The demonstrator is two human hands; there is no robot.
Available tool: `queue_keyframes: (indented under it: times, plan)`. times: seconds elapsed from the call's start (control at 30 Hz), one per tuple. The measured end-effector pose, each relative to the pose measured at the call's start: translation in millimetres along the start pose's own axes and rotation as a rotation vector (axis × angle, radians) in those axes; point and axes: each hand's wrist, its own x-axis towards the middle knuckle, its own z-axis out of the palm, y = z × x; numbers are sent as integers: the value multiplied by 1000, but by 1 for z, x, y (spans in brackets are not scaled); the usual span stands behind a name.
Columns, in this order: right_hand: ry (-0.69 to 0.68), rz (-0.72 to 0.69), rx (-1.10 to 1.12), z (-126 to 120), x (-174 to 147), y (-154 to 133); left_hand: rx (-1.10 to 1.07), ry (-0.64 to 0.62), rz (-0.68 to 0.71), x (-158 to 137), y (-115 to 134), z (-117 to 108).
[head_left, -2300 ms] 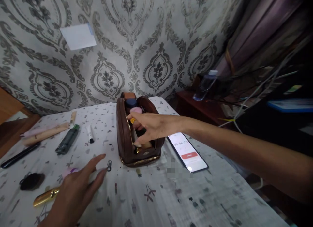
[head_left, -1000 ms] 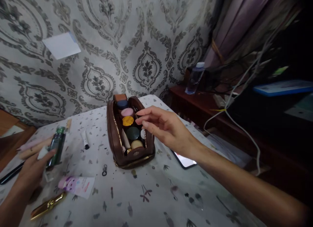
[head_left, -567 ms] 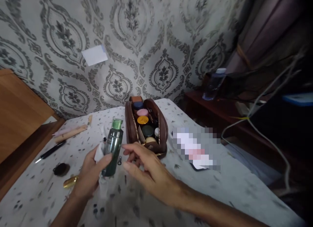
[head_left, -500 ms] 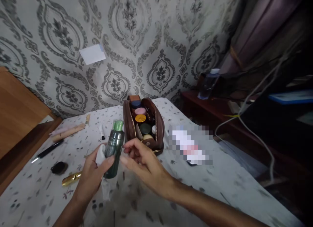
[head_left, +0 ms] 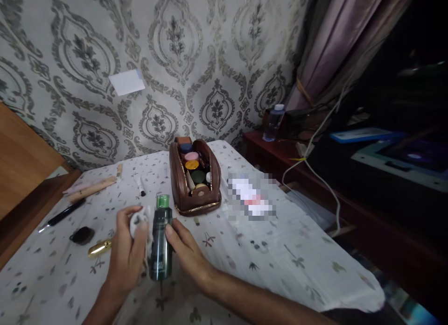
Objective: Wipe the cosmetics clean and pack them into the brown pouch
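A dark green bottle (head_left: 161, 245) with a bright green cap stands upright in the grip of my right hand (head_left: 189, 250), whose thumb lies along its right side. My left hand (head_left: 128, 250) is closed round a crumpled white cloth (head_left: 140, 220) just left of the bottle; the cloth's edge meets the bottle's side. Behind my hands sits an unzipped brown leather bag (head_left: 196, 203). Inside it several round lids show, among them an orange lid (head_left: 192, 165) and a pink lid (head_left: 191, 156).
Left on the patterned sheet (head_left: 241, 273) lie a gold tube (head_left: 100, 248), a round black item (head_left: 82, 235), a black pen-like item (head_left: 63, 215), beige tubes (head_left: 93, 188) and a small white tube (head_left: 140, 186). A blurred-out item (head_left: 251, 196) lies right. Beyond stands a water bottle (head_left: 274, 123).
The right hand has gone from beside the bottle to holding it. The left hand has let go of the bottle and keeps the cloth. The bottle is lower and more upright.
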Motion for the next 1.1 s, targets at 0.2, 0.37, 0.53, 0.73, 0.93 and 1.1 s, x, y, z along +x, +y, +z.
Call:
queue_keyframes:
  times: [0.2, 0.37, 0.53, 0.73, 0.93, 1.1]
  plan:
    - [70, 168, 297, 14, -4, 27, 59, -80, -11, 24, 3, 8]
    - [156, 309, 483, 17, -4, 38, 160, 13, 206, 21, -11, 27]
    - [147, 471, 539, 16, -1, 37, 126, 84, 279, 13, -15, 30]
    - [133, 418, 477, 13, -5, 35, 126, 58, 312, -1, -17, 32]
    - [155, 327, 437, 9, -5, 34, 76, -52, 356, -18, -20, 29]
    - [150, 262, 426, 6, -3, 30, 22, -199, 365, -38, -28, 15]
